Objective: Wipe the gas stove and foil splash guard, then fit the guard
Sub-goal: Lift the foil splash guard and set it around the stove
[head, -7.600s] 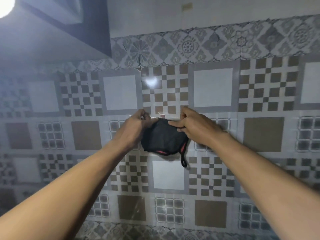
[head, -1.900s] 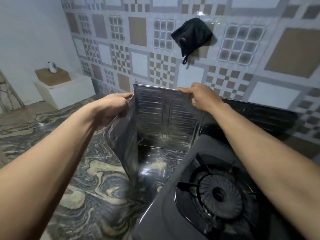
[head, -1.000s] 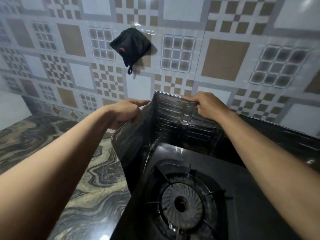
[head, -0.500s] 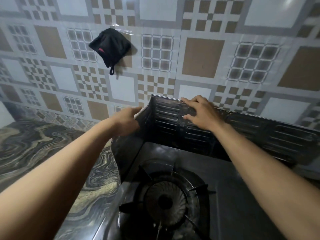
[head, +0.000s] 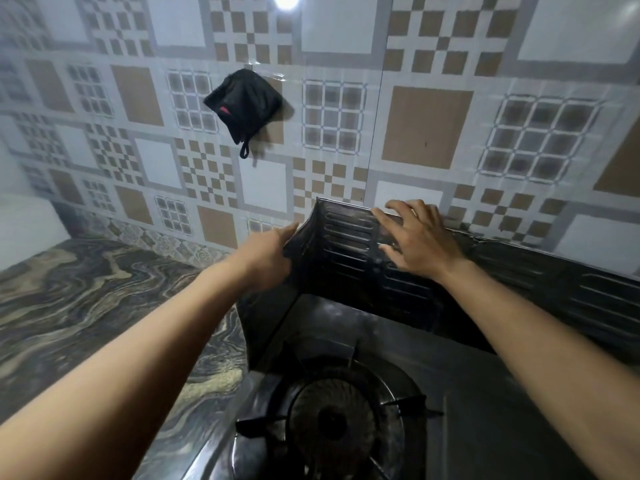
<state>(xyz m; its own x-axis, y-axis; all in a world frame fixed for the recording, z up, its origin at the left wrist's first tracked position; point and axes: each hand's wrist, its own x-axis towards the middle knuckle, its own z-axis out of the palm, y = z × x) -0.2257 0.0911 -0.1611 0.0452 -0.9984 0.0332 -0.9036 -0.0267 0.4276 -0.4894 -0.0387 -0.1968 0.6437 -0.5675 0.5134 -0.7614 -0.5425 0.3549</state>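
Right hand (head: 415, 240) flat on guard (head: 346, 261), left hand (head: 266, 258) at side panel.

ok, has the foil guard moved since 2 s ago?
Yes. The foil splash guard went from left of the burner, over the counter, to behind it, its back panel now against the tiled wall.
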